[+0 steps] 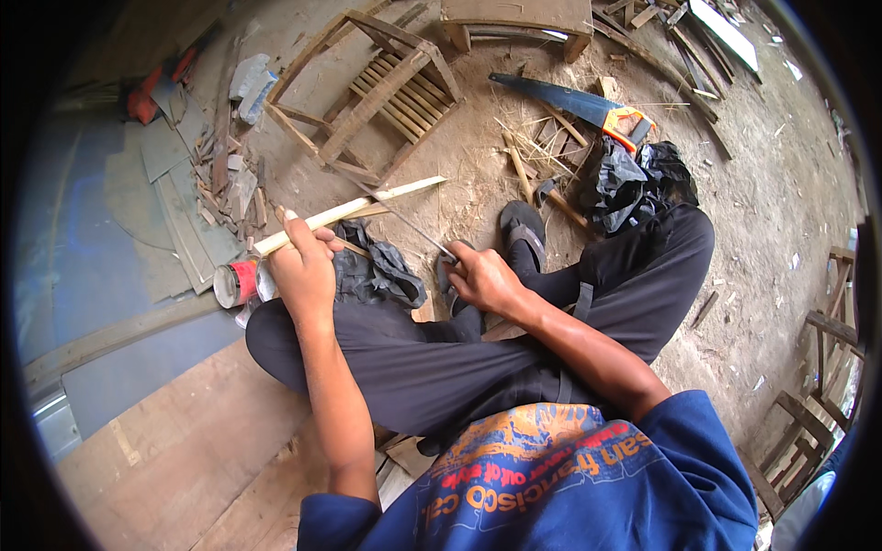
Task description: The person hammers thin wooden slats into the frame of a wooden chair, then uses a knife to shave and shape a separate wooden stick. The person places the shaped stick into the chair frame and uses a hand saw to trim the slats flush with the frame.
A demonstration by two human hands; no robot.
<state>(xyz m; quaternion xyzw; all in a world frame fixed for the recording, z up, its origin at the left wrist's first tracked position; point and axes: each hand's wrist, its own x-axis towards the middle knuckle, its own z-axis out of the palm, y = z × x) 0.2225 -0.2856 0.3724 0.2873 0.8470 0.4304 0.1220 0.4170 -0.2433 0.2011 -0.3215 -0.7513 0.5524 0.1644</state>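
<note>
My left hand (305, 266) is closed around one end of a pale, peeled bamboo strip (412, 189), which points away to the upper right. In my right hand (484, 278) is a long, thin knife (411, 226), its blade seen almost edge-on. The handle is hidden by my fingers. The blade's far end crosses the strip a little beyond my left hand; I cannot tell whether it cuts into the wood. Under the strip, black plastic sheeting (378, 271) lies by my left knee.
A wooden frame with slats (390, 96) stands ahead, beside a low wooden stool (514, 14). A handsaw (560, 99) lies on the ground near a black plastic bag (634, 179). By my left knee is a red-labelled can (236, 284). Wood scraps (225, 188) lie at left.
</note>
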